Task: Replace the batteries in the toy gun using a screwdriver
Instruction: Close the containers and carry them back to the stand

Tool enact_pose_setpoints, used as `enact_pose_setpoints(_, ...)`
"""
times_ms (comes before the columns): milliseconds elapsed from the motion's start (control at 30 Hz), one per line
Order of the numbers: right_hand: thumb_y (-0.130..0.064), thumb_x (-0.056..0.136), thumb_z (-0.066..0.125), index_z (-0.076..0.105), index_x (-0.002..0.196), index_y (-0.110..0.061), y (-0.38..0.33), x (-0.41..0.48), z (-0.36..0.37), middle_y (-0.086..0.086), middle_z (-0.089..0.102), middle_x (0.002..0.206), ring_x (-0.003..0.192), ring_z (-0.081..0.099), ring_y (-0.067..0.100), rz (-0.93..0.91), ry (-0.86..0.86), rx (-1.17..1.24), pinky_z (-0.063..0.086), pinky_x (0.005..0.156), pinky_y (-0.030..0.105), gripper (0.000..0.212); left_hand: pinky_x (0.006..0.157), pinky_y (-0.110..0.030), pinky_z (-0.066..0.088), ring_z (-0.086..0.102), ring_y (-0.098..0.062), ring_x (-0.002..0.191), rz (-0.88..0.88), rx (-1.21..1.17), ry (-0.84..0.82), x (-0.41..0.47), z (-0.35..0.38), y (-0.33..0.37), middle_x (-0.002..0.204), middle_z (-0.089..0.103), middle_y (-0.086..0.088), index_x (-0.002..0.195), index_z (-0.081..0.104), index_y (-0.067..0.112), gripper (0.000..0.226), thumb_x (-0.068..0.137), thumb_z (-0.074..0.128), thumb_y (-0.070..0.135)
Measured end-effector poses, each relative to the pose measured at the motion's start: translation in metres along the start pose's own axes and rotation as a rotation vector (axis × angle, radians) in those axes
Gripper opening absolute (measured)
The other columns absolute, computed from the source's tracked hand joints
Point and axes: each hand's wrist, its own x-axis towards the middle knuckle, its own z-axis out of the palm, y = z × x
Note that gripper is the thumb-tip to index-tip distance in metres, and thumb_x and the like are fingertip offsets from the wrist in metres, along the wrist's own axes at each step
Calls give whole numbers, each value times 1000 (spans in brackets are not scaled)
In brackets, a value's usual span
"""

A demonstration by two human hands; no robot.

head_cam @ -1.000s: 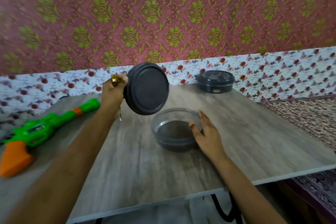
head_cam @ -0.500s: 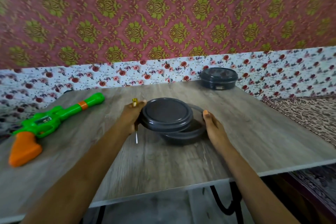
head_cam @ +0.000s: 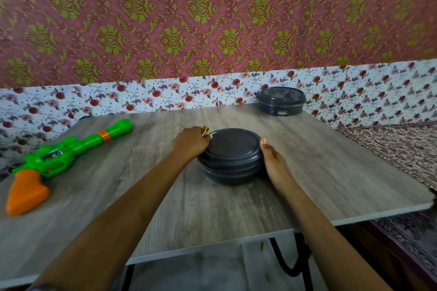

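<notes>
Your left hand (head_cam: 192,143) clamps the screwdriver (head_cam: 204,129) (yellow end showing) at the lid (head_cam: 233,146); right hand (head_cam: 274,163) flat, fingers together.

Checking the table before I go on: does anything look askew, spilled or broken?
Nothing stands out. The lid sits level on the near container, the toy gun lies flat. Only quirk: a yellow tool end pokes from the left hand gripping the lid.
</notes>
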Motion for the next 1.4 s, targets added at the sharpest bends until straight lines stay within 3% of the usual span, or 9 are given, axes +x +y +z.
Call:
enact_pose_setpoints(267, -37, 92, 47, 62, 110, -14, -10, 7, -8, 5, 64, 107, 95, 58, 16, 138, -54, 167, 43, 77, 29, 33, 71, -33, 49, 52, -21, 69, 5, -72, -49, -1, 0, -2, 83, 54, -9, 91, 50, 11, 28, 98, 41, 36)
enact_pose_setpoints(400, -36, 89, 53, 63, 108, -13, -11, 13, -15, 4, 64, 103, 90, 56, 13, 185, -95, 165, 40, 68, 26, 31, 51, -22, 38, 45, -16, 56, -161, -407, -164, -3, 3, -9, 70, 50, -7, 94, 54, 6, 39, 95, 47, 44)
enact_pose_setpoints(600, -29, 90, 54, 62, 94, -15, -10, 16, -15, -3, 61, 85, 78, 53, 7, 140, -87, 178, 36, 61, 21, 16, 53, -24, 34, 43, -15, 61, -255, -610, -208, -4, 4, -15, 74, 49, -6, 107, 55, 6, 51, 87, 56, 52)
enact_pose_setpoints(767, -25, 88, 57, 63, 73, -19, -1, 19, -9, -3, 64, 76, 77, 58, 14, 79, -28, 215, 42, 64, 25, 18, 52, -24, 29, 38, -15, 58, -242, -664, -185, -4, 8, -16, 69, 45, -5, 91, 52, 9, 41, 86, 60, 49)
enact_pose_setpoints(933, -18, 89, 57, 61, 77, -18, 5, 28, -5, -4, 62, 75, 70, 55, 8, 53, -2, 279, 43, 58, 14, 13, 56, -26, 29, 38, -15, 61, -224, -707, -182, -4, 12, -17, 71, 44, -3, 80, 50, 15, 33, 89, 58, 45)
enact_pose_setpoints(967, -18, 89, 58, 61, 86, -17, 7, 29, -4, -3, 62, 81, 74, 56, 8, 59, 0, 296, 43, 61, 15, 4, 57, -26, 29, 38, -15, 63, -226, -718, -179, -5, 13, -17, 72, 45, -3, 83, 51, 14, 32, 89, 57, 45)
enact_pose_setpoints(1100, -20, 85, 65, 59, 115, -12, 13, 31, -3, 2, 64, 104, 93, 59, 16, 106, 31, 390, 47, 82, 27, 32, 61, -27, 34, 45, -15, 73, -229, -750, -171, -6, 16, -17, 89, 52, -5, 102, 54, 12, 35, 91, 55, 45)
enact_pose_setpoints(1233, -16, 85, 64, 64, 87, -22, 12, 31, -3, -2, 65, 84, 84, 59, 17, 102, 13, 398, 46, 81, 32, 6, 71, -30, 37, 49, -22, 92, -255, -775, -147, -4, 19, -16, 104, 54, -7, 114, 54, 10, 39, 92, 54, 43)
enact_pose_setpoints(1400, -18, 88, 60, 64, 88, -20, 10, 26, 0, -1, 65, 89, 91, 58, 17, 52, 35, 368, 46, 85, 30, 5, 64, -28, 39, 49, -17, 78, -280, -772, -131, -7, 18, -13, 103, 54, -7, 121, 53, 7, 47, 91, 55, 44)
